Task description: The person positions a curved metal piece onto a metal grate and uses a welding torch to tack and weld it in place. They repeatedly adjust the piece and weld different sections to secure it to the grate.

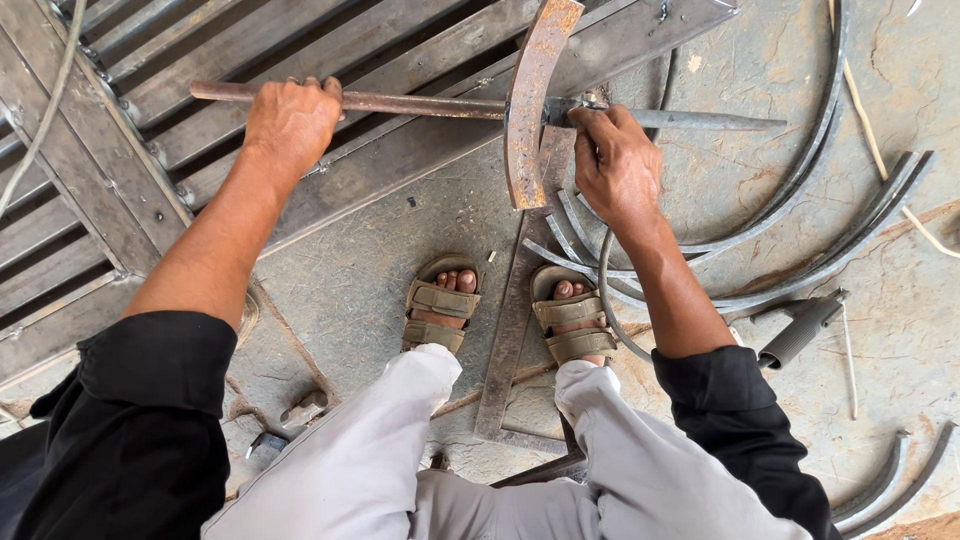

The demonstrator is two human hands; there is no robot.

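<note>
Standing over a concrete floor (380, 270), the person works a rusty rod (420, 102) held level across the scene at about knee height.

- Left hand (292, 118) — fingers wrapped tight around the rod close to its left end, knuckles up.
- Right hand (618, 165) — closed around the rod's right part, just beside the point where the rod crosses a rusty flat steel bar (530, 105). Beyond this hand the rod carries on as a grey tapered tip (705, 121).
- Rusty flat steel bar — set upright and a little tilted, its top end near the upper frame edge, its lower end hanging above a long flat strip (515, 320) that lies on the floor between the feet.
- Feet in tan strap sandals (440, 305) — one on each side of that strip.
- Welded steel grating (200, 60) — covers the upper left, under the left hand.
- Curved steel strips (800, 200) — several arcs lying on the floor to the right, some passing beneath the right forearm.
- Black ribbed handle (800, 330) — on the floor near the right elbow.
- Clothing — black sleeves, pale grey trousers.
</note>
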